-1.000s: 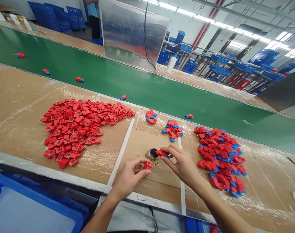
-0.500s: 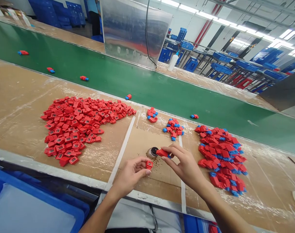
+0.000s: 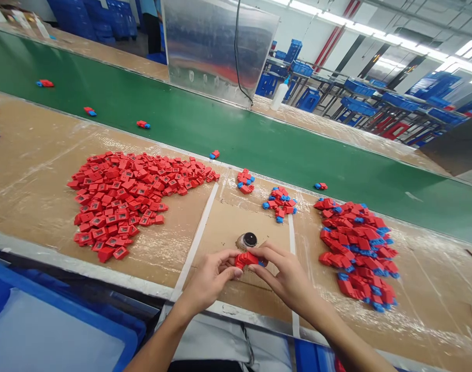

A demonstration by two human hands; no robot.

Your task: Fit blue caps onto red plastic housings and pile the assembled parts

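Observation:
Just in front of a small round jar [image 3: 249, 239] with a dark top, my two hands meet. My left hand [image 3: 216, 271] is closed on a small red plastic block [image 3: 239, 261]. Between the thumb and fingers of my right hand [image 3: 280, 263] is a red-and-blue plastic piece [image 3: 252, 258], its red end touching the block; the fingers partly hide both. Left of my hands lies a large pile of red blocks [image 3: 119, 191]. To the right sits a pile of red-and-blue pieces [image 3: 355, 243]. Two small clusters of such pieces [image 3: 280, 202] lie beyond the jar.
A green conveyor belt [image 3: 251, 134] crosses behind the cardboard-covered table, carrying several spaced red-and-blue pieces. A metal box [image 3: 216, 51] and a white bottle [image 3: 279, 95] stand on its far side. A blue crate [image 3: 65, 320] is at lower left. A person stands in the background.
My right hand has moved the red-and-blue piece from the jar's mouth toward me and left, against the red block in my left hand. The pieces on the belt have shifted slightly right in view.

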